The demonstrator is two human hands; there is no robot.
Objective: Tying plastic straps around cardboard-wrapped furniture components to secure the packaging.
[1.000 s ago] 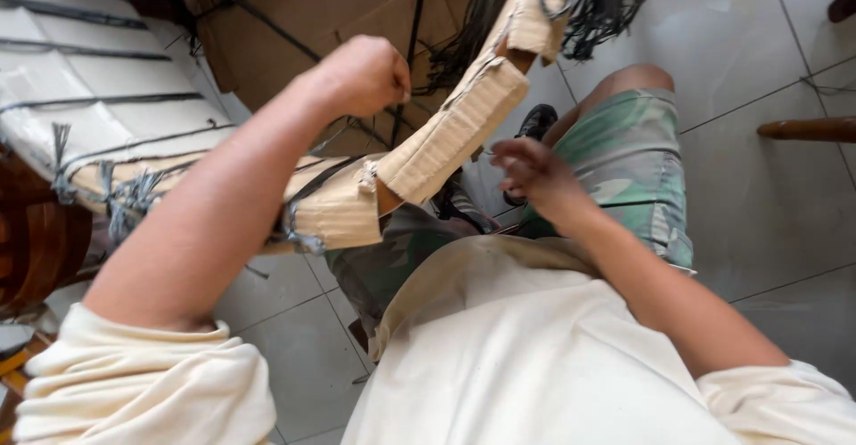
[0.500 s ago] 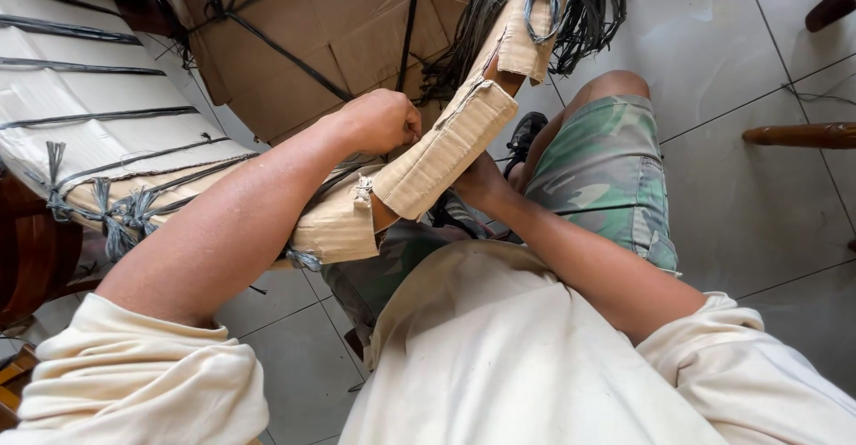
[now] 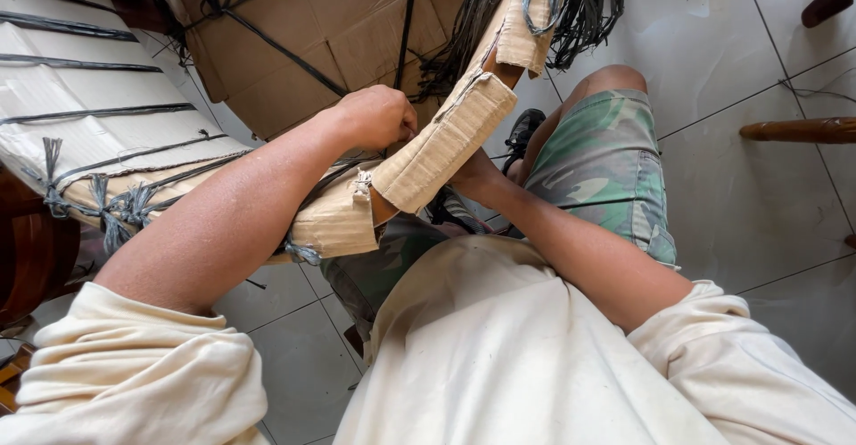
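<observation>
**At centre frame: both hands on a cardboard-wrapped furniture leg**

Across the middle of the view, a cardboard-wrapped leg (image 3: 446,142) slants from about 7 o'clock up toward 1 o'clock, lying over the person's lap. Brown corrugated sleeves cover it, and bare wood shows in the gaps between them. The left hand (image 3: 379,115) sits at the leg's 9 o'clock side, curled into a fist against the cardboard; whether it pinches a strap cannot be told. The right hand (image 3: 473,177) is tucked under the leg at its 5 o'clock side, touching the underside, its fingers hidden, so its grip cannot be told.

At the leg's 12 o'clock end hangs a tangle of black plastic straps (image 3: 571,8). Behind, at 11 o'clock, stands a large cardboard-covered piece (image 3: 312,44) crossed by black straps. At 9 o'clock lies a white-wrapped bundle (image 3: 89,115) tied with knotted grey straps. Below the leg, camouflage shorts (image 3: 606,168) cover the knee at 3 o'clock, and a cream shirt (image 3: 499,356) fills 6 o'clock. Grey floor tiles (image 3: 740,204) spread to the right, with a wooden furniture part (image 3: 798,130) at 3 o'clock.
</observation>
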